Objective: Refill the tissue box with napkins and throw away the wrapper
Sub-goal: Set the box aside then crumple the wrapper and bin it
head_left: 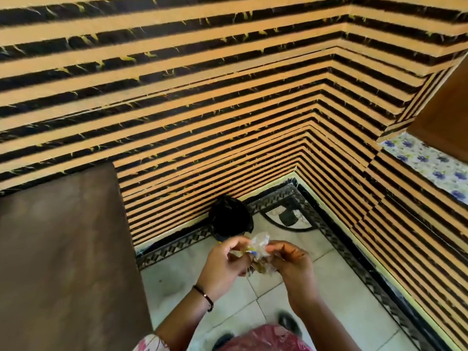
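A crumpled clear plastic wrapper (pixel 258 252) with yellow and blue print is held between both of my hands above the tiled floor. My left hand (pixel 222 264) grips its left side with curled fingers. My right hand (pixel 291 264) pinches its right side. A bin lined with a black bag (pixel 230 219) stands on the floor against the striped wall, just beyond my hands. The tissue box and the napkins are not in view.
A dark brown table top (pixel 63 249) fills the left side. Striped orange and black walls (pixel 228 97) meet in a corner ahead. A ledge with a floral cover (pixel 430 165) is at the right. Pale floor tiles (pixel 253 307) lie below me.
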`<state>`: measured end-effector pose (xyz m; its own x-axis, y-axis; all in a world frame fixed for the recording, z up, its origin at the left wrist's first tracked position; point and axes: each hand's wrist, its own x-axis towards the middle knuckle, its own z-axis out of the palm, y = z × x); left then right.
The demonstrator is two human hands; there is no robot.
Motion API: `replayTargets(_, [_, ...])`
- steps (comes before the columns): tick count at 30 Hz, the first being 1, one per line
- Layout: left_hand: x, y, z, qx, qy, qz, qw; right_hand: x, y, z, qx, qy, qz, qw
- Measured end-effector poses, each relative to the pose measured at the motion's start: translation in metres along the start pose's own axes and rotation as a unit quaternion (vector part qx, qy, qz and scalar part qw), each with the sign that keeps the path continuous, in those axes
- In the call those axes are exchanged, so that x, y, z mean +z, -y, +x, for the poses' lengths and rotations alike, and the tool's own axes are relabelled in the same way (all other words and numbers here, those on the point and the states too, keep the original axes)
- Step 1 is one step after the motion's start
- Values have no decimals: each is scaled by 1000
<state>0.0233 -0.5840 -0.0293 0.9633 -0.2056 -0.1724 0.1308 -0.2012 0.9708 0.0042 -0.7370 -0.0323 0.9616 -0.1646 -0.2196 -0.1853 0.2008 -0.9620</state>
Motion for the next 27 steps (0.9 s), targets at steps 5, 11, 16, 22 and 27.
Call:
replayTargets(5, [33, -3, 56, -5, -78, -24, 997, -41, 20, 69, 26, 135, -88, 987])
replayTargets(11, [80, -23, 106, -63, -158, -169, 971, -79, 59, 138, 31, 265, -165, 950])
replayTargets(16, [106, -26, 120, -85, -175, -176, 965, -105, 55, 171, 28, 278, -151, 948])
replayTargets(22, [102, -18, 130, -131, -197, -190, 953, -98, 36, 196, 73, 246, -90, 962])
replayTargets(27, [80, -5, 161, -146, -188, -146, 960, -74, 35, 231, 66, 242, -108, 962])
